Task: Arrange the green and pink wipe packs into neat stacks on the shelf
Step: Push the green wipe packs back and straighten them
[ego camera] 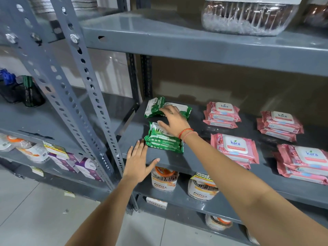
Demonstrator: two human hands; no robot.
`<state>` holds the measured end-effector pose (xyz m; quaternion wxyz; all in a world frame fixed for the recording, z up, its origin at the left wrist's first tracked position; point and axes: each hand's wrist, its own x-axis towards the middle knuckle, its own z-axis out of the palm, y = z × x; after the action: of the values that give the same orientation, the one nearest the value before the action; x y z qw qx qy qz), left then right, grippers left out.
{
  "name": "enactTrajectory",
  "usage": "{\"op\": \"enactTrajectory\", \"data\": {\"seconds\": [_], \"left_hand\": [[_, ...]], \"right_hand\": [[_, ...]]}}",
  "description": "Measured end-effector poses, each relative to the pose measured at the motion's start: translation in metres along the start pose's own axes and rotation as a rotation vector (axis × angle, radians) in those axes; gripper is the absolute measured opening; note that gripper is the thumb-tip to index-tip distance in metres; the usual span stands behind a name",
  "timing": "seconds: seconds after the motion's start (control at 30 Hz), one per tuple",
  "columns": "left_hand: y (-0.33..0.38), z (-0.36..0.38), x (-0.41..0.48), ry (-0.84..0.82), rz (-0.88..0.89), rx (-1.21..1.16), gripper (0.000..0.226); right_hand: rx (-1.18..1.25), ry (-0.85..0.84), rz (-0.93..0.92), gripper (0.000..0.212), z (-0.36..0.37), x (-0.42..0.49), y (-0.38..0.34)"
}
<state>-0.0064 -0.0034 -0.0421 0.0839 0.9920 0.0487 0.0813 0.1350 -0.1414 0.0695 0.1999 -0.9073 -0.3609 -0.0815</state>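
Note:
On the grey shelf point(166, 162), green wipe packs sit at the left in two groups: a front stack point(162, 142) and loose rear packs point(156, 107), one leaning. My right hand point(174, 121) is spread flat over them, fingertips on the rear packs and thumb on the front stack, gripping nothing. My left hand point(140, 160) is open at the shelf's front edge, fingertips against the front stack's left side. Pink wipe packs lie to the right in several stacks: back middle point(221, 113), front middle point(235, 148), back right point(280, 125), front right point(305, 162).
A perforated grey upright point(92, 96) stands just left of my left hand. The shelf above point(195, 45) carries a plastic-wrapped pack point(248, 16). Jars with orange lids point(165, 178) stand on the shelf below. A neighbouring rack at the left holds a black mesh holder point(23, 93).

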Motion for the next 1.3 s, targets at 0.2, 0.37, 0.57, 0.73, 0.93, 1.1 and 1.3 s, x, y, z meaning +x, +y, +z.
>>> {"op": "enactTrajectory", "data": {"seconds": [0.2, 0.37, 0.57, 0.73, 0.93, 1.1, 1.3], "left_hand": [[-0.003, 0.002, 0.002, 0.006, 0.006, 0.006, 0.097], [-0.004, 0.005, 0.001, 0.001, 0.017, -0.016, 0.09], [-0.005, 0.007, 0.005, 0.026, 0.033, -0.058, 0.087], [-0.007, 0.007, 0.003, 0.054, 0.03, -0.053, 0.085], [-0.006, 0.006, 0.004, 0.076, 0.038, -0.083, 0.082], [-0.007, 0.005, 0.003, 0.073, 0.039, -0.091, 0.082], [-0.005, 0.003, 0.002, 0.066, 0.03, -0.079, 0.084]], "right_hand": [[0.133, -0.045, 0.323, 0.054, 0.013, 0.051, -0.003], [-0.076, -0.147, 0.21, 0.075, 0.031, 0.077, 0.007], [-0.222, -0.316, 0.121, 0.103, 0.04, 0.122, 0.013], [-0.199, -0.496, 0.132, 0.119, 0.033, 0.147, 0.022], [-0.246, -0.653, 0.127, 0.122, 0.027, 0.158, 0.022], [-0.291, -0.514, 0.098, 0.111, 0.038, 0.155, 0.019], [-0.295, -0.394, 0.073, 0.104, 0.036, 0.148, 0.021]]}}
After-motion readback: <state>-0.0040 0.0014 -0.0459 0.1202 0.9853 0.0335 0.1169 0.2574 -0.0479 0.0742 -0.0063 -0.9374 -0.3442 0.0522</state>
